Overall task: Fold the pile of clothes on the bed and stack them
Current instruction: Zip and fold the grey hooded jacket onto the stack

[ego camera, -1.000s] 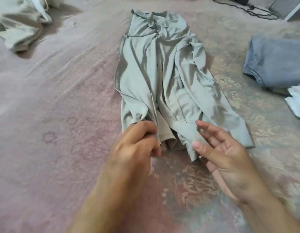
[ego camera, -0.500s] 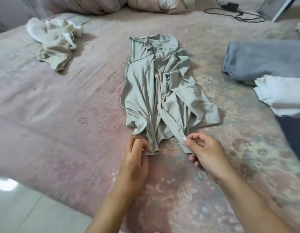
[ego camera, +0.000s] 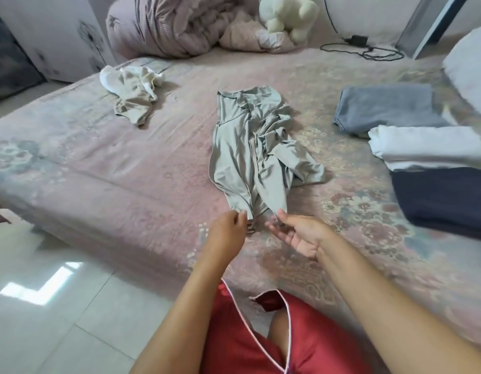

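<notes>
nearest, red shorts [ego camera: 309, 344] fill the lower edge. on the pink bed [ego camera: 126, 168], the left hand [ego camera: 228, 230] pinches the near hem of the sage-green garment [ego camera: 250, 155], fingers curled on the cloth. the right hand [ego camera: 301, 233] lies palm up with its fingers apart, the thumb touching the hem's other corner. to the right sits a stack of folded clothes [ego camera: 433, 174]. farther left lies a crumpled beige piece [ego camera: 134, 95]; beyond, a plush toy [ego camera: 288, 14].
</notes>
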{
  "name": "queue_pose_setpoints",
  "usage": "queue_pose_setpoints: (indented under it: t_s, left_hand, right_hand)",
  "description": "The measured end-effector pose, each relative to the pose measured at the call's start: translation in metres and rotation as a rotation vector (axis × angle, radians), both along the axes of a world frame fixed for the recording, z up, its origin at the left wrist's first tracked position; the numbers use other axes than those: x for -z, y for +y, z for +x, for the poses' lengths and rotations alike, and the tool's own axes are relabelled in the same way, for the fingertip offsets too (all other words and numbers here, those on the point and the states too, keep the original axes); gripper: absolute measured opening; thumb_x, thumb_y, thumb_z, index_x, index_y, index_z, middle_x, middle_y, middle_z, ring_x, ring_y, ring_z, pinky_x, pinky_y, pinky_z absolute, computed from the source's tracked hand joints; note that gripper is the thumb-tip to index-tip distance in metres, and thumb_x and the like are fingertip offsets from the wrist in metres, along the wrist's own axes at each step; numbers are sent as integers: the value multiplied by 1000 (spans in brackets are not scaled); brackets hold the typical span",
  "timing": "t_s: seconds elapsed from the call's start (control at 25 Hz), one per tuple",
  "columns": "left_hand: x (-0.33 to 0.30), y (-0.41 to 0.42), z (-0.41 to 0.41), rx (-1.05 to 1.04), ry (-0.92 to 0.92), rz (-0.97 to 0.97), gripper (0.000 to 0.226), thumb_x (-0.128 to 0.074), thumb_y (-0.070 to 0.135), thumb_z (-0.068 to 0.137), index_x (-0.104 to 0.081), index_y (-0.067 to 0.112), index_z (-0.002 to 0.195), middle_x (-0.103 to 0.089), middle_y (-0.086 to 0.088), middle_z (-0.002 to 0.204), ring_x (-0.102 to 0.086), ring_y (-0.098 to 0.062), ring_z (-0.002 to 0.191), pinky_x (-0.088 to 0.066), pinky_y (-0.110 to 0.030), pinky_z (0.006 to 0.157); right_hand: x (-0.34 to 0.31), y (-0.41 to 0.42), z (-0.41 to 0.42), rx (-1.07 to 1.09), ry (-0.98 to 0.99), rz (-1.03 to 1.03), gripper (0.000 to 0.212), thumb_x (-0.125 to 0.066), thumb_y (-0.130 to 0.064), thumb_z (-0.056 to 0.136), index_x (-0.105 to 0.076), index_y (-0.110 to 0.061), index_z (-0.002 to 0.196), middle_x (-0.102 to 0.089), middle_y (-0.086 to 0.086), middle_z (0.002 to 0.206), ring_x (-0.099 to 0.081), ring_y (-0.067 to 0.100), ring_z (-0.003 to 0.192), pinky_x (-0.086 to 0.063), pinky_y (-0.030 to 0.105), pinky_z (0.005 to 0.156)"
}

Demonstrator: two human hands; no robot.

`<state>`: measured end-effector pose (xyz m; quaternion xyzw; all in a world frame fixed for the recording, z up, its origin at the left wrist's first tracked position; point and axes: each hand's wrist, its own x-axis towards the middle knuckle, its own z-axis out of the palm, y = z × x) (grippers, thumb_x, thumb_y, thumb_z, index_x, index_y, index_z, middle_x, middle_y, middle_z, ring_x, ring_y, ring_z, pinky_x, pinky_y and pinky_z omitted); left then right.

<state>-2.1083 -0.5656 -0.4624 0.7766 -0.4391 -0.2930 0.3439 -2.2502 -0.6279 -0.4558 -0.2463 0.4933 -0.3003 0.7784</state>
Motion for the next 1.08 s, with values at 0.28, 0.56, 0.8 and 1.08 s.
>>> queue_pose_setpoints:
  t_s: [0.28,0.56,0.8,1.08]
  left_hand:
    - [-7,-12,-43,-165,951,42,19,-61,18,93,-65,4,81,-63,-7,66,-60,-15,51,-52,-25,55]
    - [-1,-17,-27,-160,931,-28,5,-67,6,86,-66,6,82,-65,-5,62,-60,-13,49,-52,-24,56]
    - [-2,-22,-33,-242,965,-99,4,-68,4,85,-66,1,88,-61,-4,57,-52,-11,43,-47,-19,45]
    - [-1,-21,-37,-256,780,-185,4,-69,6,85,-68,7,81,-62,0,61,-56,-9,51,-49,-20,50]
  right_hand:
    - [-2,31,9,104,308,-267,8,-58,-8,93,-65,-10,89,-62,3,70,-54,7,49,-45,17,45]
    - [9,51,17,370,269,-359,15,-67,-3,85,-56,-12,91,-68,7,79,-65,14,65,-52,23,60]
    - [10,49,20,368,144,-244,15,-66,-2,86,-66,-14,95,-72,0,70,-65,4,59,-49,14,54]
    - [16,47,27,323,184,-256,11,-64,-3,88,-72,-9,84,-68,-2,62,-58,2,54,-46,13,52]
